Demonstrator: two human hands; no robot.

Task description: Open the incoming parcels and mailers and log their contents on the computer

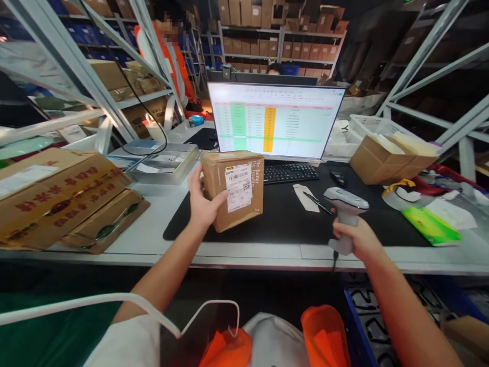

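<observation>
My left hand (202,204) grips a small brown cardboard box (234,187) by its left side and holds it just above the black desk mat (282,219). A white shipping label (239,187) with barcodes faces me. My right hand (355,237) is wrapped round the handle of a grey barcode scanner (346,201), whose head points left toward the box. The scanner sits about a hand's width to the right of the box.
A monitor (277,120) showing a spreadsheet stands behind a black keyboard (290,172) and mouse (338,178). Printed cartons (57,196) lie at left, a metal tray (164,163) behind them, an open carton (385,158) at right. A person in orange stands far back.
</observation>
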